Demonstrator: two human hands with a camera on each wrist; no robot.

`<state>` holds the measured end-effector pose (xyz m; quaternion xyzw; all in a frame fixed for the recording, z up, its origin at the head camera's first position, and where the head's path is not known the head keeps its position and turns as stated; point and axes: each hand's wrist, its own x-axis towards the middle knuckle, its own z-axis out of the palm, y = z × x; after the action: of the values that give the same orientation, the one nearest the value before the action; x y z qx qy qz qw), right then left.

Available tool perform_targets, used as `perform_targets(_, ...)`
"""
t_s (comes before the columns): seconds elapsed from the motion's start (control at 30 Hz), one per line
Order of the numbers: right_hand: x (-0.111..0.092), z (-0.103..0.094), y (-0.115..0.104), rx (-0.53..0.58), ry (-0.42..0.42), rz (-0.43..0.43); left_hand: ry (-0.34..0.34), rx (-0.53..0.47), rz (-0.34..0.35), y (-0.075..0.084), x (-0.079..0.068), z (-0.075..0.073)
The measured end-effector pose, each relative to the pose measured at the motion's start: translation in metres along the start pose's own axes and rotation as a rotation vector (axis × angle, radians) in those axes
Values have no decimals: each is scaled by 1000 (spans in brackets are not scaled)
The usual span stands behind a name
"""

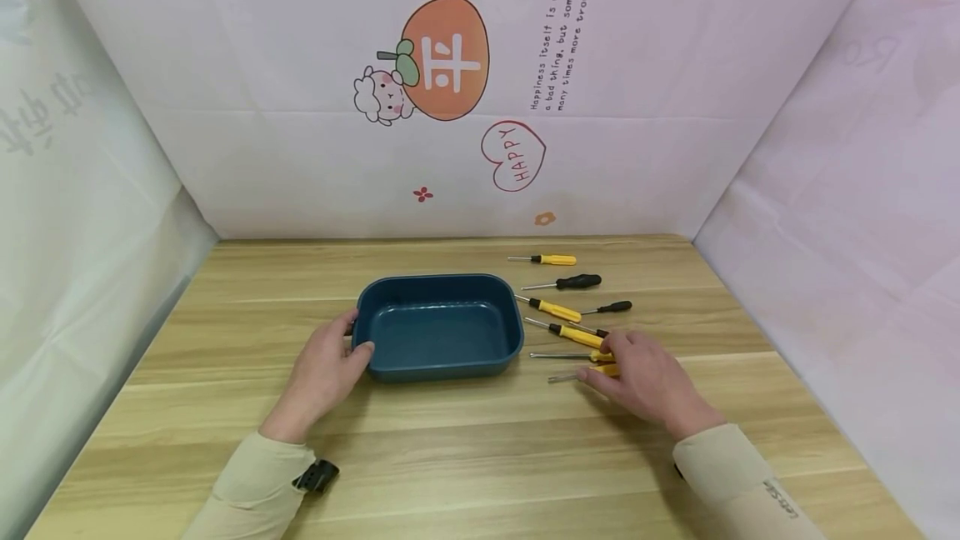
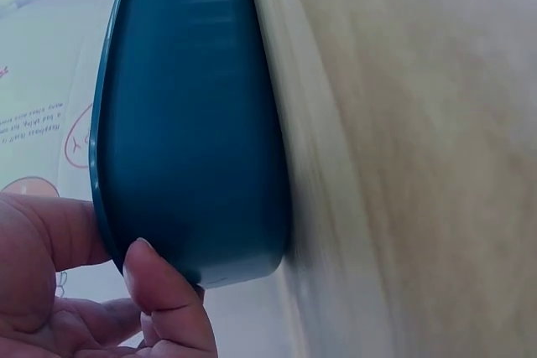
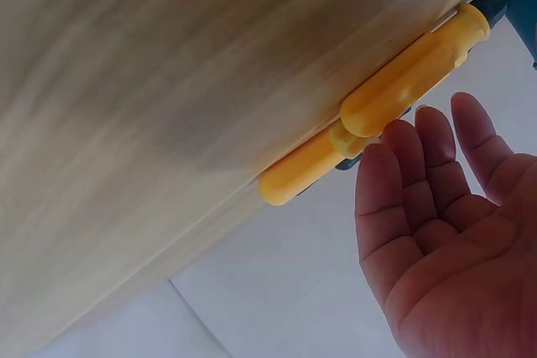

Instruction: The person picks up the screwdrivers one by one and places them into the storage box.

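A dark blue rectangular dish stands on the table, its hollow side facing up. At its left end my left hand holds it, and the left wrist view has the thumb against the outer wall near the rim. My right hand is over the handle ends of several screwdrivers to the right of the dish. In the right wrist view its fingers are relaxed beside a yellow screwdriver handle. The hand partly hides the nearest yellow screwdriver in the head view.
Farther back lie a yellow screwdriver, a black one and a smaller black one. Their shafts point left. White printed sheeting closes off the back and both sides of the wooden table.
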<state>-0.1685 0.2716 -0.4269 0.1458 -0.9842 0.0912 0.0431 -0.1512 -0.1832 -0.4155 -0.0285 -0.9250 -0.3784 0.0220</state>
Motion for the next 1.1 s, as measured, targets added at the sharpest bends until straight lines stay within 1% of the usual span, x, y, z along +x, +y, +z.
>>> perform_targets(0.27, 1, 0, -1, -18, -2, -22, 18, -82, -44, -1, -1, 1)
perform_targets(0.33, 1, 0, -2, -23, -6, -27, 14, -125, -64, -2, -1, 2)
perform_targets(0.4, 1, 0, -2, -24, -14, -29, 8, -194, -92, -2, -2, 3)
perform_targets(0.57, 1, -2, -2, -27, -29, -21, -5, -412, -173, -1, -2, 5)
perform_targets(0.63, 1, -2, -2, -28, -32, -16, -7, -476, -199, -1, -2, 5)
perform_targets(0.83, 0, -2, 0, -40, -41, -25, -5, -602, -237, -1, -3, 7)
perform_targets(1.1, -3, -2, 1, -40, -31, -54, 12, -717, -278, -2, -2, 11)
